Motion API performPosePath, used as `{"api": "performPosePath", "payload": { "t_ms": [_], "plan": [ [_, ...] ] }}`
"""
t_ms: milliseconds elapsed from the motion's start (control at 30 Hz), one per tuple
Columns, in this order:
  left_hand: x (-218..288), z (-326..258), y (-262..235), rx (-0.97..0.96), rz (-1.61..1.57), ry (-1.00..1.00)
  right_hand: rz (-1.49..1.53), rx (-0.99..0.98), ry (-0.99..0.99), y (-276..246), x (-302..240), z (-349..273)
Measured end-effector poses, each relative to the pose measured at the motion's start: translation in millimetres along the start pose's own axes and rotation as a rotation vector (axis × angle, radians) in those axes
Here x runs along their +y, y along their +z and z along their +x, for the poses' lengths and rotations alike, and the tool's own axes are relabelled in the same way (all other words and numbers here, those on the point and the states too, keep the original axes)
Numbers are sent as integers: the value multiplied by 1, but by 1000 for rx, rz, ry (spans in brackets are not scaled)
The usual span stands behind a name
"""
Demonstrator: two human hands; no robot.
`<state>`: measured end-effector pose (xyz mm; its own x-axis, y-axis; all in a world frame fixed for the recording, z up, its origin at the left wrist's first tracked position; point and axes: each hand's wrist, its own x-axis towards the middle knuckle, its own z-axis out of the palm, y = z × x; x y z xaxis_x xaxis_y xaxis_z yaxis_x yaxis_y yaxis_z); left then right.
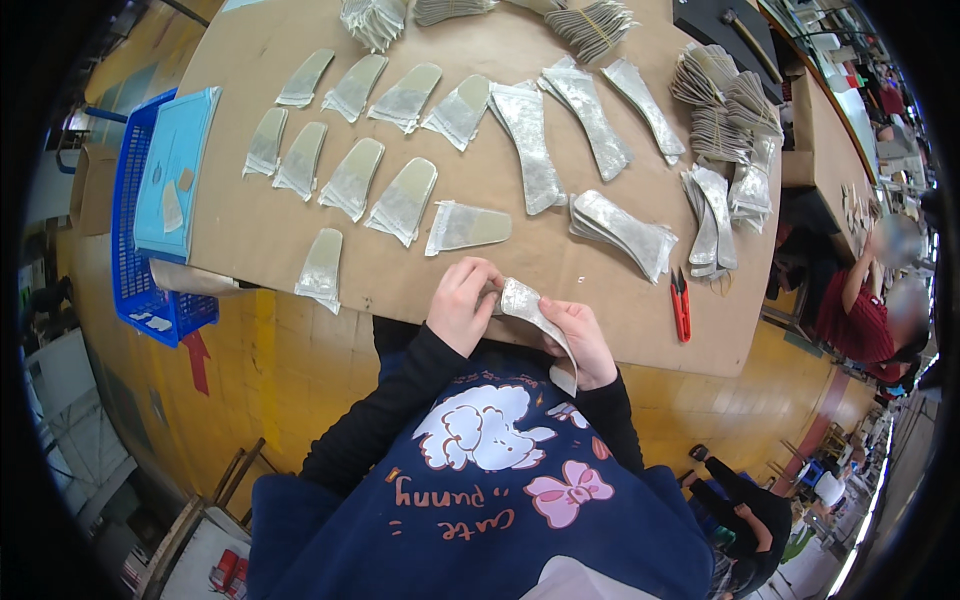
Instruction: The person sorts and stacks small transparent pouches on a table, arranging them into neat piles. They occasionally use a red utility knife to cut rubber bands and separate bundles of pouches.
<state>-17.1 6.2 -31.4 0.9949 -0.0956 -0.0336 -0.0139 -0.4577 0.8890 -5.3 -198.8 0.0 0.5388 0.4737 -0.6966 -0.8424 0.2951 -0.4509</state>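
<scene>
A curved, silvery-white strip piece (540,318) is held in front of my body at the table's near edge. My left hand (466,303) pinches its left end, the fingers closed. My right hand (583,341) grips it further along, and its pale lower end hangs below. Just beyond my left hand lies a single tongue-shaped grey piece (470,228) with a whitish band at one end. Past my right hand rests a short stack of silvery waisted pieces (622,232). Red-handled thread snips (681,308) lie to its right.
The brown-covered table (390,285) carries rows of tongue-shaped pieces (352,180) and waisted pieces (528,145). Tied bundles (725,105) stand at the right and back. A blue basket (135,250) with a light-blue folder (180,170) adjoins the left edge. A hammer (750,42) lies back right; other people sit further right.
</scene>
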Motion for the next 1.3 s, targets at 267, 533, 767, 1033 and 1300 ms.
{"api": "performPosePath", "payload": {
  "t_ms": [267, 533, 767, 1033, 1300],
  "plan": [
    [-9, -8, -9, -71, -66, 111, -282, 318, -83, 10, 24, -8],
    [-11, -13, -2, -26, 20, 176, -61, 75, 169, -6, 28, -10],
    [-9, -14, -2, -7, -15, 141, 395, -260, 364, -25, 34, -5],
    [-9, -14, 1, 42, -51, 109, 259, -966, -135, -13, 6, -41],
    [-7, -5, -6, -26, -144, -57, -974, 299, -236, 8, -9, -32]
  ]
}}
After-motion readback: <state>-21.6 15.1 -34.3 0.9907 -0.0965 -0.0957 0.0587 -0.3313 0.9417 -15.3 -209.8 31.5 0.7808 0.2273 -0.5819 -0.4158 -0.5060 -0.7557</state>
